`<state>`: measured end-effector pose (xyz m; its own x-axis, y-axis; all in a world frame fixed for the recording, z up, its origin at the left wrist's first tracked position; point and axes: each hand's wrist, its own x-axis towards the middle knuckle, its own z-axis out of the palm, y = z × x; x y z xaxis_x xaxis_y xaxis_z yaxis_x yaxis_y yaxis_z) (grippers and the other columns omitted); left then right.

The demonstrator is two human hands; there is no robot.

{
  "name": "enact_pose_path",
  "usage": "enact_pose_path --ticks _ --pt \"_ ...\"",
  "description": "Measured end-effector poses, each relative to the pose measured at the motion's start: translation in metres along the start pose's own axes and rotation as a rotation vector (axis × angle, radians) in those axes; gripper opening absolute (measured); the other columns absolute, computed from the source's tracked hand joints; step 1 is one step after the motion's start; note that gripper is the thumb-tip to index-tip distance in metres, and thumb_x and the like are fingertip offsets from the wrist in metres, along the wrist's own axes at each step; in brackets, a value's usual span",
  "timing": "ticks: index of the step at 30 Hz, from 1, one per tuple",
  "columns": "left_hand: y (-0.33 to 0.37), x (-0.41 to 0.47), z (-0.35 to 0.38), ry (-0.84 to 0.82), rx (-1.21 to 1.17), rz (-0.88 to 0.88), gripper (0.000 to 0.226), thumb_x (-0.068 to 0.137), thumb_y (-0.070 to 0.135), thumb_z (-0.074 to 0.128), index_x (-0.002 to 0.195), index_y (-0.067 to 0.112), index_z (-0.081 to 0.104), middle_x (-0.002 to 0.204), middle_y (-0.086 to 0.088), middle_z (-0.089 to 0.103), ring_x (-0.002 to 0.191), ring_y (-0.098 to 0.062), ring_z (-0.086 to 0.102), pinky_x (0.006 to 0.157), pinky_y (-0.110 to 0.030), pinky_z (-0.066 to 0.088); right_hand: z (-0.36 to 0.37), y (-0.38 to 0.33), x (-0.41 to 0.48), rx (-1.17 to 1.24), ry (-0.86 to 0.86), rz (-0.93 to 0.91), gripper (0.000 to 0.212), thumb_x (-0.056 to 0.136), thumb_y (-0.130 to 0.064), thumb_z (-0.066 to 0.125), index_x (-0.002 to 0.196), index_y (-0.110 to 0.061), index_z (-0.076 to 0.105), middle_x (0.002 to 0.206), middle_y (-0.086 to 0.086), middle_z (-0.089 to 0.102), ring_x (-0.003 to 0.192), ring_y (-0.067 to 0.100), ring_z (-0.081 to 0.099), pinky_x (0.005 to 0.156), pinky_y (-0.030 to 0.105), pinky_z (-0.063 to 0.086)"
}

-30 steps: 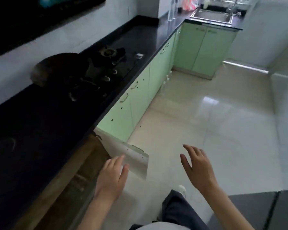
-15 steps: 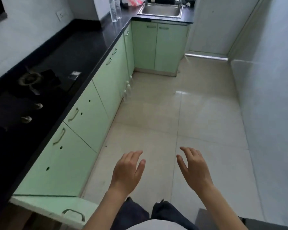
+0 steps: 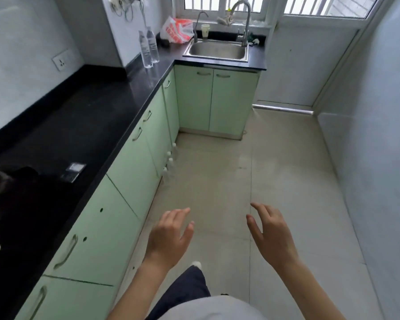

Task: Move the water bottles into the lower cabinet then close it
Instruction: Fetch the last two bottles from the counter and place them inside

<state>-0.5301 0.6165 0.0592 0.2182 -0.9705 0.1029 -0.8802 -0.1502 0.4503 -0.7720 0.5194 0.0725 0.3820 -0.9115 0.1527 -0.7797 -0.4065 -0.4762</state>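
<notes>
Both hands are held out in front of the body over the pale tiled floor (image 3: 275, 172), empty and released — the left hand (image 3: 169, 236) and the right hand (image 3: 271, 236) have their fingers spread and loosely curled, and nothing is grasped or touched by either. A dark trouser leg (image 3: 185, 289) is seen below, between the forearms.

Two clear plastic water bottles with pale labels (image 3: 149, 48) are stood upright on the glossy black worktop (image 3: 97, 121), just beside each other, near the corner where it turns toward the stainless steel sink (image 3: 217, 50). A further cluster of small clear white-capped bottles (image 3: 170, 161) is stood on the floor, close against the foot of the light green lower cabinets (image 3: 134, 167) along the left run. How many are in that cluster cannot be told exactly.

All the green cabinet doors in view are shut, their metal handles flush in a row. A red-and-white plastic bag (image 3: 177, 30) lies on the worktop just left of the sink, and a dark gas hob (image 3: 0, 204) is set into the near left end.
</notes>
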Motion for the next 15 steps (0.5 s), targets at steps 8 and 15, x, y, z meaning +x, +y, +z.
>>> enact_pose_path --ticks 8,15 --pt "-0.030 0.221 -0.042 0.075 0.015 0.151 0.049 0.094 0.042 0.039 0.121 0.011 0.066 0.110 -0.003 0.070 0.100 -0.024 0.065 0.079 -0.036 0.055 -0.003 -0.004 0.191 0.002 0.098 0.036 0.035 0.098 -0.025 0.058 0.126 -0.005 0.061 0.115 0.010 0.068 0.107 0.027 0.062 0.090 0.037 0.052" --pt "-0.058 0.368 -0.019 0.151 0.032 0.119 0.046 0.093 0.039 0.041 0.118 0.010 0.068 0.107 -0.003 0.070 0.096 -0.024 0.066 0.076 -0.036 0.056 0.024 0.033 0.356 0.025 0.071 -0.010 0.043 0.094 -0.032 0.051 0.125 -0.005 0.061 0.115 0.012 0.067 0.109 0.030 0.062 0.091 0.041 0.053"
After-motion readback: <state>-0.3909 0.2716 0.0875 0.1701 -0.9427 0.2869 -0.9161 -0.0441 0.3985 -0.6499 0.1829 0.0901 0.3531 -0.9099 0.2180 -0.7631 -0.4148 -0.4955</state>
